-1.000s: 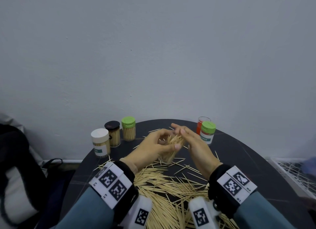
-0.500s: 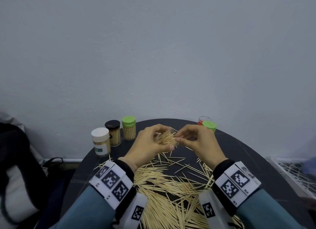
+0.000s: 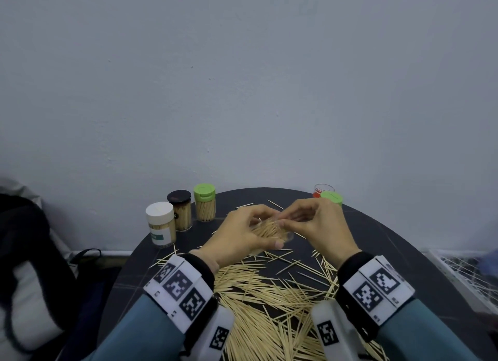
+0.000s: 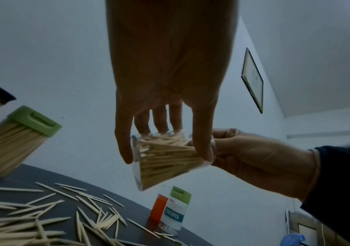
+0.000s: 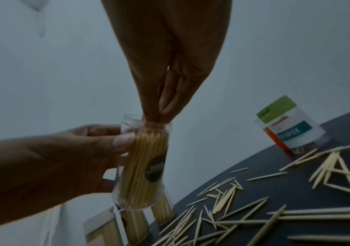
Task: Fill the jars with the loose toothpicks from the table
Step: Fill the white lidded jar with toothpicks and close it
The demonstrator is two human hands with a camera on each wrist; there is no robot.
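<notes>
A clear lidless jar (image 3: 269, 230) packed with toothpicks hangs tilted above the dark round table (image 3: 404, 266). My left hand (image 3: 242, 236) grips it round the body, thumb in front and fingers behind (image 4: 159, 123). The jar's mouth points to the right. There my right hand (image 3: 318, 226) has its fingertips (image 5: 159, 113) bunched together at the rim, pinching the tips of the toothpicks (image 5: 146, 144) inside the jar (image 5: 144, 166). A big heap of loose toothpicks (image 3: 269, 293) lies on the table below and in front of both hands.
Three capped full jars stand at the back left: white lid (image 3: 159, 226), black lid (image 3: 180, 210), green lid (image 3: 204, 204). At the back right stand a green-lidded labelled jar (image 3: 332, 197) and a red one (image 3: 322, 189). A dark bag (image 3: 27, 253) lies left of the table, a white wire rack (image 3: 458, 269) to its right.
The jar has tipped from nearly upright to lying tilted with its mouth to the right. My right hand has shifted right, from above the jar to its mouth. Both hands rose slightly.
</notes>
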